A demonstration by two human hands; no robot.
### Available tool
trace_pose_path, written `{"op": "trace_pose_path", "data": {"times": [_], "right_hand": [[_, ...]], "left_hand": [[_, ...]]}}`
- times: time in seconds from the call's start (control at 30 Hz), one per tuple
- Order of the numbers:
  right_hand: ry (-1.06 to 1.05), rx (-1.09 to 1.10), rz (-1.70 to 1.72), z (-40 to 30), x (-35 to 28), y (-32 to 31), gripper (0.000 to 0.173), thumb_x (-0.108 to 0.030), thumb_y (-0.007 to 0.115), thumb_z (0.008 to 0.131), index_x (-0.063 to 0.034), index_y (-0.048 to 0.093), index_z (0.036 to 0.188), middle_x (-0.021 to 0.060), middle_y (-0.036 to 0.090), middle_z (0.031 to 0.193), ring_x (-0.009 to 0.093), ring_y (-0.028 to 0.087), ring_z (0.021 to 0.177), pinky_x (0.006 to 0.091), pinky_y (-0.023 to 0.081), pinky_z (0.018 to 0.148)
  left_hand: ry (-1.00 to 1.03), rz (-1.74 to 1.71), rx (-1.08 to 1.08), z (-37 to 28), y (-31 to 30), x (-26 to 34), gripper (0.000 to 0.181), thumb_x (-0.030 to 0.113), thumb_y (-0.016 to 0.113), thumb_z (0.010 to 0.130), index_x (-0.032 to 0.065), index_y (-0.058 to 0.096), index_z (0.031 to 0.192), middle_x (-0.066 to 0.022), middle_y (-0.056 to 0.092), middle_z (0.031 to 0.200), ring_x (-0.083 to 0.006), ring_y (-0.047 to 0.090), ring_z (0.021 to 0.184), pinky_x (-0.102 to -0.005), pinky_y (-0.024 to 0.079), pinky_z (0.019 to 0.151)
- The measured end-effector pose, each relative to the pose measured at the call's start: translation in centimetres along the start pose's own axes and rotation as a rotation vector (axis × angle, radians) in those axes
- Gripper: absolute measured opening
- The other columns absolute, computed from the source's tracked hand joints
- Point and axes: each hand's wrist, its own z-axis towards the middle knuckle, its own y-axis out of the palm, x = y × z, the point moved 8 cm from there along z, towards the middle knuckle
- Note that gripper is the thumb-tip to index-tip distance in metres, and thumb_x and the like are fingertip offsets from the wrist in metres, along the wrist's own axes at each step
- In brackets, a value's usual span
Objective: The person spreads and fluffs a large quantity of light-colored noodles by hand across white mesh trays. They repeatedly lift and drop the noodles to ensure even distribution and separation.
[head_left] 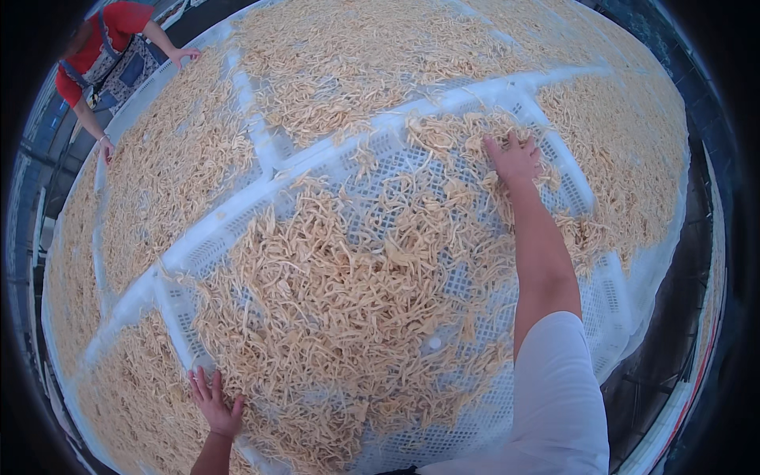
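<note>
Before me lies a white perforated plastic tray [208,252] with a loose heap of pale yellow, dried-looking strips [350,297] over its middle and near side. Bare mesh shows at the tray's upper part and lower right. My right hand [515,159] reaches to the far right corner, its fingers spread and touching strips there; whether it grips any is not plain. At the tray's left edge, low in the view, my left hand [217,404] rests with fingers apart beside the strips, holding nothing.
More trays of spread strips adjoin on the far side [368,53], the left [172,160] and the right [617,154]. A co-worker in a red top and patterned apron [113,59] stands at the upper left, both hands at the tray edge. Dark floor [653,350] shows at the right.
</note>
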Motion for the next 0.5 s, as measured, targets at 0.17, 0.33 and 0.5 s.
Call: {"op": "trace_pose_path", "data": {"times": [0.17,0.33,0.5], "right_hand": [[-0.679,-0.522,0.182,-20.2,-12.0,1.4,0.051,-0.053,0.063,0.077,-0.0068,0.065,0.099,0.0167,0.042,0.137,0.039,0.034,0.129,0.0457,0.035,0.101],[-0.713,-0.633,0.472,-24.9,-16.7,-2.1,0.056,-0.056,0.064,0.077,-0.0083,0.064,0.106,0.0157,0.042,0.137,0.040,0.032,0.129,0.0536,0.036,0.099],[-0.834,-0.468,0.040,-32.3,-17.9,1.1,0.070,-0.060,0.061,0.075,-0.0065,0.058,0.119,0.0156,0.039,0.138,0.036,0.033,0.128,0.0526,0.035,0.100]], "left_hand": [[-0.022,0.019,0.030,-1.4,-0.1,-1.1,0.071,0.052,0.062,0.077,0.0147,0.043,0.135,-0.0183,0.023,0.148,-0.0449,0.015,0.137,-0.0575,0.017,0.106],[-0.067,0.053,-0.001,-1.2,0.3,-1.4,0.071,0.056,0.059,0.078,0.0172,0.044,0.136,-0.0160,0.023,0.149,-0.0418,0.013,0.138,-0.0589,0.015,0.106],[-0.214,0.194,-0.023,-0.7,-0.7,1.0,0.071,0.059,0.054,0.081,0.0151,0.043,0.136,-0.0154,0.023,0.149,-0.0408,0.004,0.140,-0.0644,0.002,0.106]]}}
